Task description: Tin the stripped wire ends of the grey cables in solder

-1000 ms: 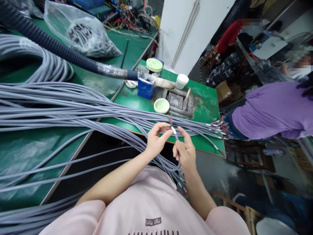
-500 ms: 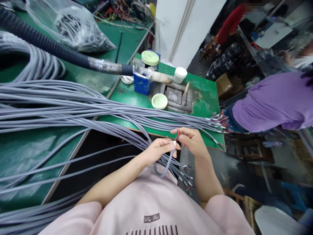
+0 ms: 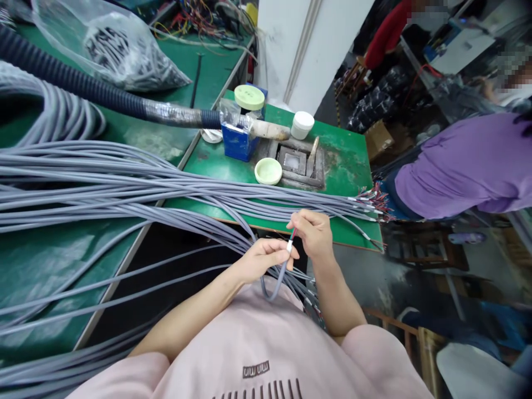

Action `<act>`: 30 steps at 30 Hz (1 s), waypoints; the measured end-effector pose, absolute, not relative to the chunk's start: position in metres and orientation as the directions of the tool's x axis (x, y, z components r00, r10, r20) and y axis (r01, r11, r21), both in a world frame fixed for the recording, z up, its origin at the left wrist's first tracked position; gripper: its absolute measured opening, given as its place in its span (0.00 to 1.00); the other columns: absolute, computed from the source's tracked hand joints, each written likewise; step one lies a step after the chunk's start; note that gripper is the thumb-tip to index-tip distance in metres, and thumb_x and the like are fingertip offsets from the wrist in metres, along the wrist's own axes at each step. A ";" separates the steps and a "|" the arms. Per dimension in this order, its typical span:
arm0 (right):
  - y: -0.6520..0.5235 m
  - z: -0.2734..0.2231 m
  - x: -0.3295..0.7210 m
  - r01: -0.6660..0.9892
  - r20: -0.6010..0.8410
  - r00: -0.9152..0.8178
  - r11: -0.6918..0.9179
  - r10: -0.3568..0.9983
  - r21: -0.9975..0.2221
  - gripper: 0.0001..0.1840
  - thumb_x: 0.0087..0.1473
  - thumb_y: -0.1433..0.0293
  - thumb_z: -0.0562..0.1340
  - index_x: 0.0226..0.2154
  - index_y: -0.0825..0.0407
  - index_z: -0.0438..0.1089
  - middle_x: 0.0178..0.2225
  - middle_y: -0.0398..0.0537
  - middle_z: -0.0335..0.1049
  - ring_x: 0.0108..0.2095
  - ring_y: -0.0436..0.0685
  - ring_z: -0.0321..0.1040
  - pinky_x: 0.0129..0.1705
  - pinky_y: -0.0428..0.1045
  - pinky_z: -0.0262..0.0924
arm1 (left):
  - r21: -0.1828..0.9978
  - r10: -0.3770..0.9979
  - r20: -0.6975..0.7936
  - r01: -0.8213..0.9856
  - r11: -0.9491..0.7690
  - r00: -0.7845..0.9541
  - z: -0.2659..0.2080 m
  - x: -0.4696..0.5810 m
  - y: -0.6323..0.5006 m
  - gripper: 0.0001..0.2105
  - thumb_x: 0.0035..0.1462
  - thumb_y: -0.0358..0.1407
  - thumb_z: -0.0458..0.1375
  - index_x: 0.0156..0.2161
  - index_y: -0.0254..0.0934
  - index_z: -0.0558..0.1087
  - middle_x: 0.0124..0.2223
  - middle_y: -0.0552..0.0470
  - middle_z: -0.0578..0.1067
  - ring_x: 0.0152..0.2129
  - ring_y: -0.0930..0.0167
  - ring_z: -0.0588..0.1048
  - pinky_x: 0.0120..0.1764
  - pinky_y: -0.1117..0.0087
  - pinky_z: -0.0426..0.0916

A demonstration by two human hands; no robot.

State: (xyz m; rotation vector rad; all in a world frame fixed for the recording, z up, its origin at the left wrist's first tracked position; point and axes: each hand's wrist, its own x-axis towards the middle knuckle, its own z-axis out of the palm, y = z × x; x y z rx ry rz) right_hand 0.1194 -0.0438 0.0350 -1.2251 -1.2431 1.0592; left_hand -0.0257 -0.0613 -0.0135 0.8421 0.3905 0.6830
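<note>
A grey cable (image 3: 279, 280) loops up in front of my chest, its end banded in white. My left hand (image 3: 262, 259) grips it just at that white band, thumb on top. Above it, my right hand (image 3: 312, 231) pinches the thin red and dark wires (image 3: 294, 234) that come out of the cable end; their tips are hidden by the fingers. Just beyond both hands, a thick bundle of grey cables (image 3: 216, 188) lies across the green table, its stripped coloured wire ends (image 3: 376, 202) at the right edge.
A square metal pot (image 3: 294, 160) is set in the green table, with a pale green dish (image 3: 268, 172), a white tub (image 3: 302, 125) and a blue box (image 3: 236, 143) around it. A black ribbed hose (image 3: 103, 88) crosses from the left. A person in purple (image 3: 469, 166) is at the right.
My right hand has closed in over the wires, its fingers now curled together around them. Both hands and the cable end have shifted slightly left in view.
</note>
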 end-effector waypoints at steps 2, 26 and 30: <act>-0.037 0.030 0.119 0.004 0.049 0.075 0.049 0.996 -0.999 0.17 0.49 0.60 0.65 0.17 0.53 0.72 0.11 0.35 0.49 0.14 0.43 0.41 0.18 0.45 0.37 | 0.785 0.707 -0.064 -0.402 0.471 0.704 -0.016 -0.027 -0.060 0.15 0.52 0.46 0.64 0.36 0.34 0.78 0.25 0.50 0.75 0.23 0.74 0.70 0.31 0.73 0.63; -0.031 0.006 0.106 -0.192 -0.035 -0.002 -0.035 0.999 -0.981 0.15 0.41 0.60 0.70 0.19 0.53 0.69 0.12 0.34 0.56 0.14 0.43 0.46 0.17 0.43 0.42 | 0.619 0.821 -0.091 -0.614 0.490 0.563 -0.021 -0.042 -0.050 0.15 0.46 0.45 0.68 0.33 0.34 0.79 0.22 0.52 0.72 0.22 0.73 0.69 0.31 0.71 0.61; -0.034 0.005 0.111 -0.091 -0.027 0.010 -0.026 1.000 -0.995 0.11 0.44 0.62 0.68 0.24 0.53 0.73 0.12 0.34 0.57 0.13 0.43 0.47 0.16 0.43 0.42 | 0.591 0.815 -0.107 -0.623 0.513 0.569 -0.022 -0.039 -0.049 0.15 0.45 0.45 0.69 0.33 0.33 0.78 0.22 0.52 0.73 0.22 0.74 0.69 0.32 0.71 0.61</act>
